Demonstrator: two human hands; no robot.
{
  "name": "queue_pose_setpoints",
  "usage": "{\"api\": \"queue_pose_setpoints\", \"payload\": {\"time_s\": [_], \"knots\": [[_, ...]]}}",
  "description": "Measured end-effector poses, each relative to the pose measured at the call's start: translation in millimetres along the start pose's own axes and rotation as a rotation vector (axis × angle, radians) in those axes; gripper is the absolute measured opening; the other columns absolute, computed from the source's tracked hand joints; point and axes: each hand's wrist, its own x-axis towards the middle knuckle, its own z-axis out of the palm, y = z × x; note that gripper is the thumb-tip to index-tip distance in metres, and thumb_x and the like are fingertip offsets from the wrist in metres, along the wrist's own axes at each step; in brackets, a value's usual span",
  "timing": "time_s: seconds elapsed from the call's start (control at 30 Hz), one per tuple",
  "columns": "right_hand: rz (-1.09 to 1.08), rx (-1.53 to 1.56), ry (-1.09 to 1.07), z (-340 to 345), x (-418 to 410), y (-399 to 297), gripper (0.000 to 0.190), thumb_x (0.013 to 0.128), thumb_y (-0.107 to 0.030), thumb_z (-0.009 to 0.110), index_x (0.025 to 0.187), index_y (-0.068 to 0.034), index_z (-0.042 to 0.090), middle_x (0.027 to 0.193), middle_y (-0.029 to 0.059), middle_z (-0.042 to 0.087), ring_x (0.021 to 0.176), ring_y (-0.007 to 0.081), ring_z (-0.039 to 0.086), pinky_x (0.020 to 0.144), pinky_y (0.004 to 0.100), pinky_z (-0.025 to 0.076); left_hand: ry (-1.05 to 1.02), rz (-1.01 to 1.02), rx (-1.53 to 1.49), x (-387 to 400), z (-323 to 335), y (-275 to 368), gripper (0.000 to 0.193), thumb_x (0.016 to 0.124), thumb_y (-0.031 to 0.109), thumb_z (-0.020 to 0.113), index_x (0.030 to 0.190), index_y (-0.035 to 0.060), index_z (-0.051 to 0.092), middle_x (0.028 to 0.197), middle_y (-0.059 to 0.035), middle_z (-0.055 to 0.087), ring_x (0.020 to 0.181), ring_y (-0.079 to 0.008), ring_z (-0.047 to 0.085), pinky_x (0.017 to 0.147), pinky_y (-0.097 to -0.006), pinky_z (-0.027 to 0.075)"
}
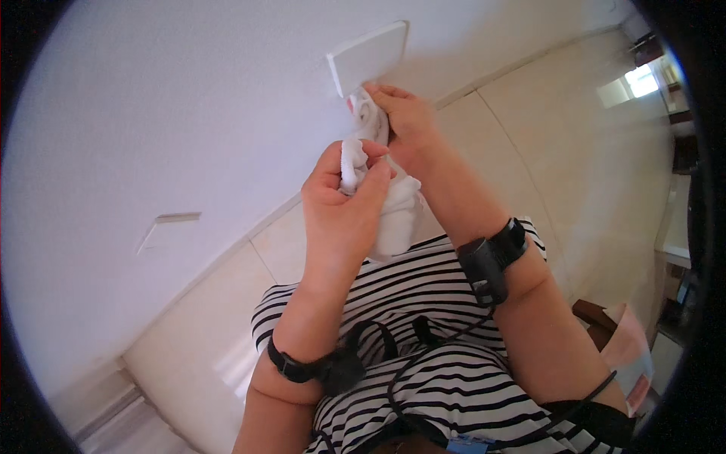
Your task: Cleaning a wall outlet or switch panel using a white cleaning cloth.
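Observation:
A white cloth (397, 218), crumpled and partly bunched, runs between my two hands. My left hand (343, 193) pinches one gathered part between thumb and fingers, and the lower bulk hangs behind it over my striped clothing. Farther forward, my right hand (405, 116) grips the far end of the cloth, right at the lower edge of a white wall plate (371, 57). A small reddish mark shows on the cloth there. Whether that end touches the plate or the wall, I cannot tell.
A white wall (170, 125) fills the left and top, with a second flat plate (170, 230) lower down. Beige floor tiles (510, 125) meet it along a skirting. At the right lie a pinkish bag (627, 346) and a brown box (592, 318). A black cable (397, 374) crosses my front.

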Motion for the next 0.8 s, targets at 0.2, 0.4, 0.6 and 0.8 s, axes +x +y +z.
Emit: {"api": "queue_pose_setpoints", "payload": {"time_s": [0.2,0.4,0.6,0.8], "knots": [[0.063,-0.284,-0.195,12.9,-0.6,13.5,0.024,0.088,-0.019,0.066,0.101,0.001,0.064,0.09,0.0092,0.066,0.074,0.0191,0.063,0.064,0.0319,0.053,-0.022,-0.009,-0.08,1.0,3.3,-4.5,0.012,0.087,0.002,0.059,0.098,0.0015,0.06,0.083,-0.0041,0.063,0.076,-0.0109,0.06,0.071,-0.0259,0.05],[0.072,-0.012,-0.477,-3.2,-20.5,-15.1,0.018,0.09,-0.017,0.061,0.098,-0.001,0.063,0.098,0.0116,0.067,0.084,0.0207,0.063,0.076,0.0346,0.053,-0.067,0.057,-0.013,-2.8,1.1,-0.1,0.013,0.085,0.001,0.062,0.097,0.0025,0.059,0.085,-0.0008,0.061,0.076,-0.0071,0.056,0.069,-0.0231,0.047],[-0.014,0.036,-0.672,-13.3,-30.8,-38.3,0.014,0.092,-0.015,0.055,0.095,-0.003,0.061,0.113,0.0149,0.062,0.101,0.0242,0.06,0.089,0.0377,0.05,0.128,0.284,0.097,2.1,6.1,-1.7,0.014,0.083,0.004,0.067,0.096,0.0031,0.06,0.084,0.0004,0.058,0.073,-0.0048,0.051,0.065,-0.0206,0.044],[-0.004,-0.108,-0.629,-14.2,-43.8,-48.1,0.013,0.089,-0.013,0.059,0.09,-0.002,0.064,0.112,0.0143,0.063,0.1,0.0222,0.06,0.092,0.0355,0.047,0.226,0.228,0.144,4.5,15.2,3.6,0.015,0.083,0.008,0.07,0.095,0.0013,0.064,0.081,-0.0001,0.059,0.071,-0.0048,0.051,0.061,-0.0202,0.043]]}}
